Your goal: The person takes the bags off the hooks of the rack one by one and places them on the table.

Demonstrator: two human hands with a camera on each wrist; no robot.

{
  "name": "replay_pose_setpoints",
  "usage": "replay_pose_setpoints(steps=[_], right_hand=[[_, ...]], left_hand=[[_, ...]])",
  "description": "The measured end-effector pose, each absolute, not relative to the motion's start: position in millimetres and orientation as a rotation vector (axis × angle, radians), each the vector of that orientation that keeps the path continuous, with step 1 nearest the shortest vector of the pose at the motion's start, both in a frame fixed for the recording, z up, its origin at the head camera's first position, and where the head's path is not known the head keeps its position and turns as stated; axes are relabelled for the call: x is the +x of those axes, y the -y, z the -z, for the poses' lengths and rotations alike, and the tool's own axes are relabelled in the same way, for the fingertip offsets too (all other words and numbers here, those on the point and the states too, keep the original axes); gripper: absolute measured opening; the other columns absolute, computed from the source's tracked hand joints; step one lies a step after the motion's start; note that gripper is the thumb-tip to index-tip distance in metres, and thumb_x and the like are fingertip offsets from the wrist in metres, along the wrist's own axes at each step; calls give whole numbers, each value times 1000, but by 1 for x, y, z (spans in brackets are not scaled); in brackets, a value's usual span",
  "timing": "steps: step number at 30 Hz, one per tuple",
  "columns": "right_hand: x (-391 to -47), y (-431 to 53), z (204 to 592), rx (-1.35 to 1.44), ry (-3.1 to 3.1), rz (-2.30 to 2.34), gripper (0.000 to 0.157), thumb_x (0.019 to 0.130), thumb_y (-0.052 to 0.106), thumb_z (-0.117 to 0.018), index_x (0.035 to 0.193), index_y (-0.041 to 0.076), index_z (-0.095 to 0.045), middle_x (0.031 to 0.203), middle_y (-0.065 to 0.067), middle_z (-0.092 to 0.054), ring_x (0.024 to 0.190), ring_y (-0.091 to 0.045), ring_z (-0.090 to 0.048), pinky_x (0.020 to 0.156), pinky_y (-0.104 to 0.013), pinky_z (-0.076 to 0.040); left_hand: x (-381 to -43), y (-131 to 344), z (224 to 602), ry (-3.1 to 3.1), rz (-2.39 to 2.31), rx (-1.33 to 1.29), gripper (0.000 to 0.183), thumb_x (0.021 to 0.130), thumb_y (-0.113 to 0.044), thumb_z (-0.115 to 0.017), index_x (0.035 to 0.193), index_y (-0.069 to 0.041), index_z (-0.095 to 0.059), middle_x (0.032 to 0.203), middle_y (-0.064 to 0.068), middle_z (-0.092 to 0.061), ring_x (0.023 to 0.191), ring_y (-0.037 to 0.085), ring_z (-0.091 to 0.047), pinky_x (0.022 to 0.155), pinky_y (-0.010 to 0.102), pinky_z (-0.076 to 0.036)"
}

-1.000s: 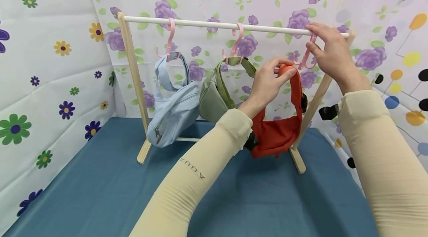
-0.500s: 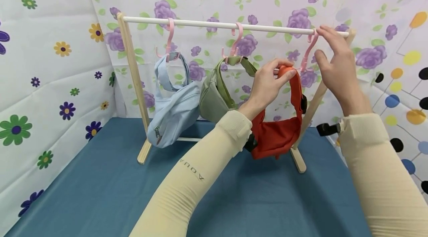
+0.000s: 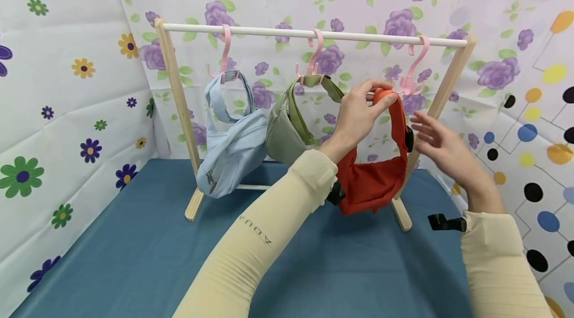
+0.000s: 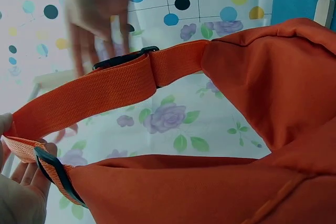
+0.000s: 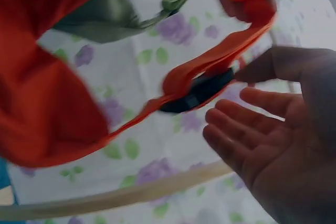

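Above blue cloth (image 3: 134,258), left hand (image 3: 356,114) holds red bag (image 3: 375,181) beneath, relaxed right hand (image 3: 448,153) alongside.

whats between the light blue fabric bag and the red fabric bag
In the head view, a green fabric bag hangs from a curved pink hook between the light blue fabric bag and the red fabric bag, whose strap the left hand pinches.

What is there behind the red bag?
Behind the red bag, flowered cloth shows through its strap, and one rack leg is partly covered. Whatever else it hides cannot be seen.
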State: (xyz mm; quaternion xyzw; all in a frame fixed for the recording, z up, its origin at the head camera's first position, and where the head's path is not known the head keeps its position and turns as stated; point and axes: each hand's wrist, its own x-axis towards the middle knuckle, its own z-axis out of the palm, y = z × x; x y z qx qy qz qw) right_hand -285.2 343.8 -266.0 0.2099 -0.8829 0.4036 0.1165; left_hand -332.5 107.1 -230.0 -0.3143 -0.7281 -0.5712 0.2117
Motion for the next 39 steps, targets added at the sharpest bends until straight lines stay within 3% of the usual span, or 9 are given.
replay_pose_setpoints(steps=[2, 6, 12, 18, 21, 25, 27, 39], right_hand=[[-288, -347, 277, 613, 2667, -1226, 76, 107, 14, -59, 169, 16, -15, 163, -30, -29, 146, -56, -32, 102, -22, -48], [-295, -352, 300, 586, 2738, -1335, 80, 106, 23, -64, 169, 19, -14, 164, -26, -30, 148, -55, -28, 110, -61, -41], [-301, -358, 326, 549, 2750, -1460, 72, 104, 27, -67, 164, 11, -29, 156, -24, -43, 146, -49, -36, 111, -73, -32], [-304, -364, 341, 537, 2776, -1536, 70, 104, 27, -67, 161, 3, -33, 158, -23, -42, 145, -47, -38, 112, -71, -31], [-305, -366, 345, 548, 2787, -1536, 68, 104, 26, -66, 161, 4, -36, 155, -20, -47, 140, -34, -48, 111, -54, -41], [-306, -370, 351, 563, 2761, -1530, 57, 106, 23, -65, 155, 2, -46, 137, -8, -65, 117, -13, -63, 97, -27, -50], [-306, -373, 353, 576, 2732, -1544, 52, 106, 21, -64, 152, 2, -49, 127, 0, -69, 109, -11, -67, 91, -23, -53], [-294, -396, 348, 521, 2634, -1629, 35, 106, 15, -63, 140, 17, -60, 118, 14, -69, 99, -10, -71, 80, -28, -61]], left_hand=[[-331, -108, 230, 2029, 1593, -870, 29, 101, -32, -71, 126, -16, -71, 122, -2, -67, 106, 4, -61, 86, 14, -51], [-329, -109, 232, 2041, 1600, -871, 30, 102, -34, -70, 127, -18, -71, 123, -5, -66, 107, 2, -59, 84, 15, -51], [-326, -110, 237, 2063, 1596, -858, 30, 101, -38, -70, 127, -22, -71, 121, -10, -65, 106, -1, -59, 81, 15, -52], [-325, -112, 239, 2042, 1619, -876, 30, 101, -35, -71, 127, -20, -71, 122, -5, -66, 105, 1, -60, 80, 15, -53], [-325, -112, 240, 2036, 1617, -880, 30, 101, -34, -71, 127, -19, -71, 123, -4, -67, 105, 2, -60, 81, 15, -53], [-325, -111, 243, 2037, 1628, -888, 29, 102, -34, -71, 127, -20, -71, 123, -5, -66, 105, 2, -60, 82, 15, -53], [-325, -110, 245, 2037, 1638, -886, 28, 102, -34, -70, 126, -20, -71, 121, -5, -66, 105, 2, -61, 82, 15, -53], [-333, -91, 265, 2030, 1692, -873, 27, 101, -29, -72, 123, -14, -72, 118, 3, -70, 105, 13, -66, 85, 20, -53]])
